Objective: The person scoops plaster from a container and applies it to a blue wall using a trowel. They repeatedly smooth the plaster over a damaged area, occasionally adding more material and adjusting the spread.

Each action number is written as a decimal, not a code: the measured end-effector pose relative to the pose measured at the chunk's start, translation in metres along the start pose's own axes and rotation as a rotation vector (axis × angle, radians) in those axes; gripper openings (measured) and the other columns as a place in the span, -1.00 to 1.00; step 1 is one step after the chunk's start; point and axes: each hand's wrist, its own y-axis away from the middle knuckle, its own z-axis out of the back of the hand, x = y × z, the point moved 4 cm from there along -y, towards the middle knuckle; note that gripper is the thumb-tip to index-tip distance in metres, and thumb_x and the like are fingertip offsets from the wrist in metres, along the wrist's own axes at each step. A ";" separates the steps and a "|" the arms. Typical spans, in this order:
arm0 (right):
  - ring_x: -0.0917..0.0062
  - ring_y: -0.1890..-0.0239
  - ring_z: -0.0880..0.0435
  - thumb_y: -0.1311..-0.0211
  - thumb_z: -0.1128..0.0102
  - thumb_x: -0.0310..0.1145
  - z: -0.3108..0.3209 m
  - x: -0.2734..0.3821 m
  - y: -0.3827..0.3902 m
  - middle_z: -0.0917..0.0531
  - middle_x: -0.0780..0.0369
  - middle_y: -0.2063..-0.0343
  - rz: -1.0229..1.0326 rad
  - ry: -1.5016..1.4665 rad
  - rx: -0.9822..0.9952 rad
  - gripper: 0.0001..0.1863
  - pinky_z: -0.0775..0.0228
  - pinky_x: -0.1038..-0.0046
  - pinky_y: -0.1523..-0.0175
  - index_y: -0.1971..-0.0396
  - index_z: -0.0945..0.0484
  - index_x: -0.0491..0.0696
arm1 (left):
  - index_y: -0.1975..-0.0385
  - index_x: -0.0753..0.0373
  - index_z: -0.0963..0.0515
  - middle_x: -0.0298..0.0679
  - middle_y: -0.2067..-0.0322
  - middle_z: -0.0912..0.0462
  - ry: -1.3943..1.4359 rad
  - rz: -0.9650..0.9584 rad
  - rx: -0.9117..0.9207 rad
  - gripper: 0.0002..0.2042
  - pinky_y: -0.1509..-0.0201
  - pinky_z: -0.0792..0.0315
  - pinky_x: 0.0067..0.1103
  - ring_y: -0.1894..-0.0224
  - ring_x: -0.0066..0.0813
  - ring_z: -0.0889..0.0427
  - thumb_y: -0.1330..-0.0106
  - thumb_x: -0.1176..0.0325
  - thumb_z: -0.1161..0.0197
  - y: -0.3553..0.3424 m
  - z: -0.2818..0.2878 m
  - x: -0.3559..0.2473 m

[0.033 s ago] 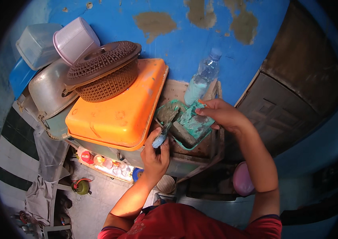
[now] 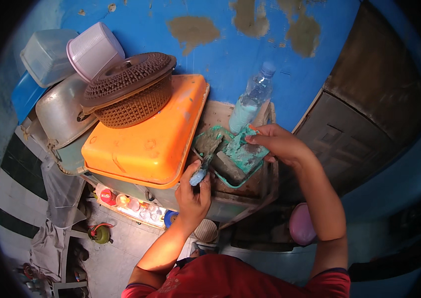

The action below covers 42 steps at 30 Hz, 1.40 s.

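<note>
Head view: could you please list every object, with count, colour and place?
Smeared rectangular plastic tray: 1, green, centre
Clear plastic bottle: 1, blue-capped, behind tray
Narrow tool: 1, pale blue, left of tray
Small half-hidden object: 1, orange, by tray
Upturned plastic tub: 1, orange, left of tray
Woven-look lidded basket: 1, brown, on tub
Ribbed plastic bucket: 1, lilac, upper left
Translucent plastic box: 1, whitish, upper left
Round metal pot: 1, silver, left of basket
Plastic vessel: 1, blue, below box
Round canister: 1, green, lower left
Rounded object: 1, pink, lower right
Other things: several, mixed colours, lower left, unclear
Left hand: 1, bare, holding tool
Right hand: 1, bare, holding orange object
Shirt: 1, red, bottom
</note>
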 end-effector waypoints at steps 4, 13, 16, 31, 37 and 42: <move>0.82 0.73 -0.29 -0.35 -0.24 -0.31 0.008 0.011 0.022 -0.51 0.45 0.63 -0.023 -0.229 -0.046 -0.85 -0.09 0.68 0.68 0.30 -0.60 -0.08 | -0.13 0.38 -0.42 0.00 0.20 -0.69 0.007 0.007 0.038 -0.61 0.11 -0.57 -0.47 0.23 -0.25 -0.74 -0.29 0.62 -0.19 0.002 0.004 0.002; 0.71 0.66 -0.49 -0.34 -0.22 -0.33 0.008 0.024 0.056 -0.63 0.30 0.46 0.134 -0.582 -0.130 -0.82 -0.20 0.63 0.71 0.22 -0.55 -0.14 | -0.07 0.36 -0.47 0.00 0.28 -0.61 -0.083 -0.140 0.135 -0.52 0.22 -0.52 -0.35 0.30 -0.02 -0.63 -0.06 0.53 -0.32 -0.002 0.005 -0.005; 0.70 0.66 -0.48 -0.36 -0.21 -0.33 0.019 0.070 0.062 -0.64 0.28 0.46 0.282 -0.578 -0.213 -0.80 -0.24 0.65 0.72 0.20 -0.53 -0.15 | -0.08 0.35 -0.47 -0.05 0.32 -0.59 -0.115 -0.179 0.158 -0.49 0.24 -0.51 -0.36 0.32 -0.07 -0.61 -0.03 0.50 -0.35 0.000 0.006 -0.004; 0.36 0.31 -0.70 -0.43 -0.11 -0.25 0.058 0.449 -0.005 -0.66 0.11 0.22 1.312 0.260 -0.918 -0.74 -0.61 0.40 0.29 0.10 -0.53 -0.14 | -0.11 0.16 -0.51 -0.17 0.34 -0.57 -0.202 -0.073 0.441 -0.42 0.26 -0.53 -0.32 0.31 -0.11 -0.61 -0.03 0.21 -0.47 0.012 -0.001 0.015; 0.26 0.18 -0.71 -0.35 -0.07 -0.31 0.024 0.514 -0.036 -0.70 0.16 0.20 1.566 1.397 -1.581 -0.78 -0.57 0.21 0.13 0.10 -0.61 0.01 | -0.12 0.18 -0.50 -0.18 0.25 -0.60 -0.320 -0.170 0.542 -0.40 0.21 -0.55 -0.34 0.21 -0.20 -0.62 -0.01 0.21 -0.45 0.020 -0.006 0.024; 0.33 0.07 -0.69 -0.22 -0.04 -0.48 0.035 0.505 -0.085 -0.72 0.21 0.16 1.538 1.883 -1.603 -0.66 -0.58 0.26 0.06 0.01 -0.60 -0.08 | -0.11 0.09 -0.46 -0.21 0.23 -0.52 -0.285 -0.200 0.458 -0.42 0.19 -0.53 -0.34 0.19 -0.19 -0.60 -0.02 0.24 -0.45 0.010 0.000 0.009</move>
